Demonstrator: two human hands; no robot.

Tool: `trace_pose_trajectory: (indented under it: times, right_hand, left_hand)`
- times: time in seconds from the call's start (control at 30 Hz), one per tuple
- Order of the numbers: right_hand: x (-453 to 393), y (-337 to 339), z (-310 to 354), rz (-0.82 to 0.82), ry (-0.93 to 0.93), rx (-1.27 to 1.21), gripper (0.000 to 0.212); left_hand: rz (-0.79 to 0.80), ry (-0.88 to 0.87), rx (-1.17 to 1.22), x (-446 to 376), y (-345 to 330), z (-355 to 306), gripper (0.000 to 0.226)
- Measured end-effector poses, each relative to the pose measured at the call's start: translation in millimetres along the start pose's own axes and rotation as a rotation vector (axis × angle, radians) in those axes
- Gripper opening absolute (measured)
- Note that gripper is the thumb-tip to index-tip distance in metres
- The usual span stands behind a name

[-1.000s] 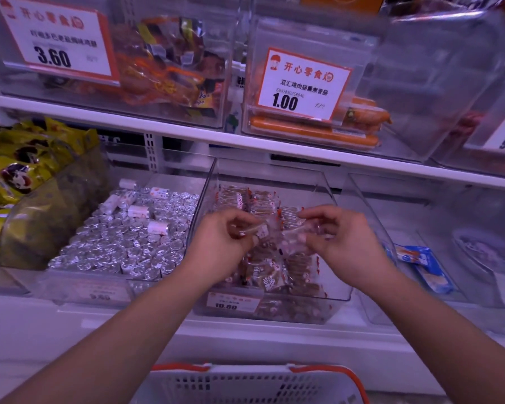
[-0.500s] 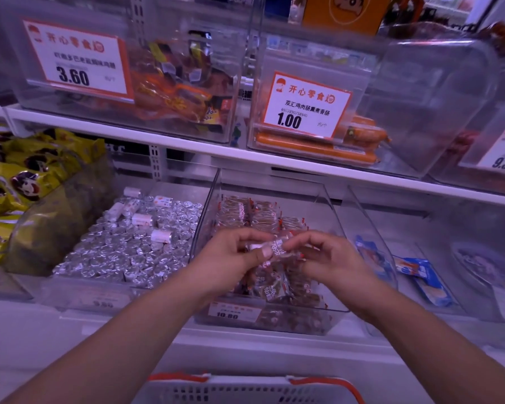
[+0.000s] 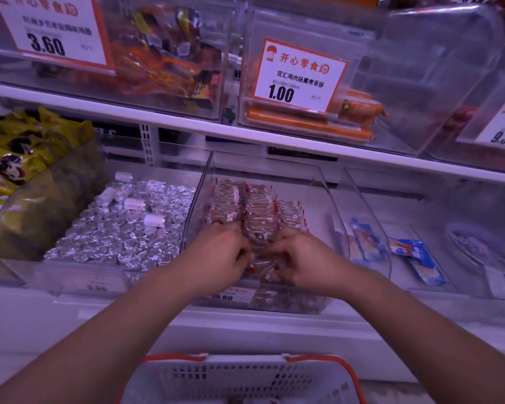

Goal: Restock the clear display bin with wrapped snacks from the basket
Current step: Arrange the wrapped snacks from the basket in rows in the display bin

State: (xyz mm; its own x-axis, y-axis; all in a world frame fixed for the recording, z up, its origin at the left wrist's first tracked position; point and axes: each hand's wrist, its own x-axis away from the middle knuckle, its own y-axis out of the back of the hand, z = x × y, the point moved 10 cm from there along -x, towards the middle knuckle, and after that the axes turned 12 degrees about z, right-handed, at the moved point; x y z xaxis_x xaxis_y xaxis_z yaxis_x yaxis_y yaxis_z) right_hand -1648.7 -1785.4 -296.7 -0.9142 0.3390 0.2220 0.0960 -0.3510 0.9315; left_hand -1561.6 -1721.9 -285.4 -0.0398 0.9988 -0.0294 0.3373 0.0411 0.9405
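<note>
The clear plastic display bin (image 3: 327, 196) sits on the lower white shelf (image 3: 274, 325), partly filled with rows of small clear-wrapped brown snacks with red-and-white labels (image 3: 254, 208). Both hands are down inside its front half: the left hand (image 3: 219, 255) and the right hand (image 3: 303, 260) face each other, fingers (image 3: 245, 256) curled onto the wrapped snacks between them (whether they pinch one piece or several is hidden by the knuckles). Just left stands a bin of silver foil-wrapped pieces (image 3: 120, 237), and beyond it yellow snack bags (image 3: 15, 153). To the right lie blue packets (image 3: 414, 258). Above, orange sausages (image 3: 309, 123) sit behind a white price card reading 1.00 (image 3: 298, 74). The white basket with orange handles (image 3: 239, 380) waits at the bottom edge.
</note>
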Motion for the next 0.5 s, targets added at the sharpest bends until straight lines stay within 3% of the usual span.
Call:
trace_pose_trajectory:
  times: [0.17,0.3,0.4,0.5]
  right_hand:
    - [-5,0,-6,-0.001,-0.045,0.132,0.042]
    - [-7,-1,-6,0.042,-0.068,0.117,0.031]
    - [-9,1,-8,-0.034,-0.074,0.024,0.034]
    - [-12,5,-2,-0.135,-0.048,-0.021,0.032]
  left_hand:
    - [0.059,0.055,-0.038,-3,-11,8,0.020]
    - [0.009,0.069,0.033,-3,-5,10,0.015]
    - [-0.100,0.077,0.047,-2,4,11,0.021]
    - [-0.072,0.050,0.047,-4,-1,10,0.035]
